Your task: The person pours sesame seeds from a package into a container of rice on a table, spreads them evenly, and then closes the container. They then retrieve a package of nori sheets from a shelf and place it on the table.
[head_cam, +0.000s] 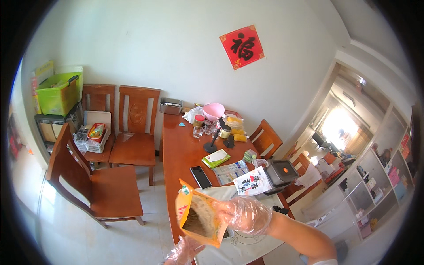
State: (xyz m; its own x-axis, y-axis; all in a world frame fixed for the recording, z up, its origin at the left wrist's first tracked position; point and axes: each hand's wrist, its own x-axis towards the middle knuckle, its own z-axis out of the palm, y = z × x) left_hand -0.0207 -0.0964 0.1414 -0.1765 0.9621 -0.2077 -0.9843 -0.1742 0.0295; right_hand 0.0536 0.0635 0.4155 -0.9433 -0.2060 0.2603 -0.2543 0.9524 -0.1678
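My right hand (243, 213), in a clear plastic glove, grips the right side of an orange printed bag (185, 212). The bag is tilted with its mouth towards me, and dark loose contents (196, 222) show inside. Below the bag, my left hand (185, 250) wears a similar glove; its fingers look apart, with nothing visible in them. Whether it touches the bag's lower edge is not clear. Beneath both hands lies a pale mat (251, 243) with printed markings. Part of a container (228, 234) shows behind the bag, mostly hidden.
On the wooden table (179, 149) are a phone (200, 177), a green-white pack (216, 158), a white printed pouch (252, 181), a lidded dark box (281, 172), a black stand (211, 145), glass cups (198, 132) and a pink bowl (213, 111). A wooden chair (112, 188) stands left.
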